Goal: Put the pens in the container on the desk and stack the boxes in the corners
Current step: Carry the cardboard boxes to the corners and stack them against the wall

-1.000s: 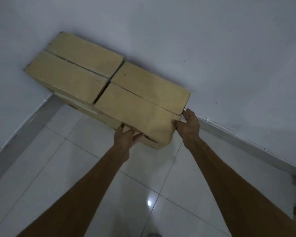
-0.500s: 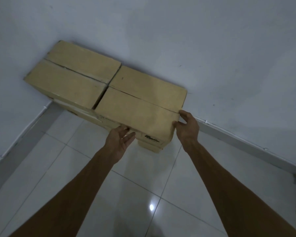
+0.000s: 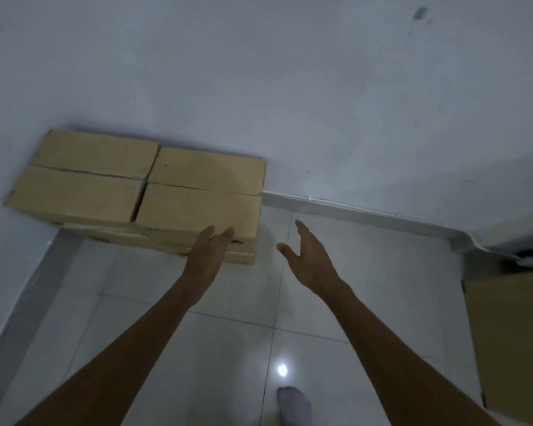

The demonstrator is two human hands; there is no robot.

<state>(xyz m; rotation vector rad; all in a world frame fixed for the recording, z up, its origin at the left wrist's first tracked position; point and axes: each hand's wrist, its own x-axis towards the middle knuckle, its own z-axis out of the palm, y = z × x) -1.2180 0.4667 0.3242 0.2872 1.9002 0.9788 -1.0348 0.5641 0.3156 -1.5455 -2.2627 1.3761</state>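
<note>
Tan cardboard boxes sit stacked in the room's left corner against the white wall. The top layer has a left box (image 3: 83,182) and a right box (image 3: 203,192), each with its flaps shut; a lower box (image 3: 154,239) shows beneath them. My left hand (image 3: 208,252) hovers open in front of the right box's front face, empty. My right hand (image 3: 305,256) is open and empty over the floor, to the right of the stack and clear of it. No pens or container are in view.
Glossy white floor tiles (image 3: 197,348) spread below my arms. A skirting board (image 3: 366,213) runs along the wall. Another cardboard box (image 3: 514,339) stands at the right edge. My socked foot (image 3: 293,404) shows at the bottom.
Both hands have let go of the right box and drawn back from it. The view has pulled back and swung right, showing the box at the right edge.
</note>
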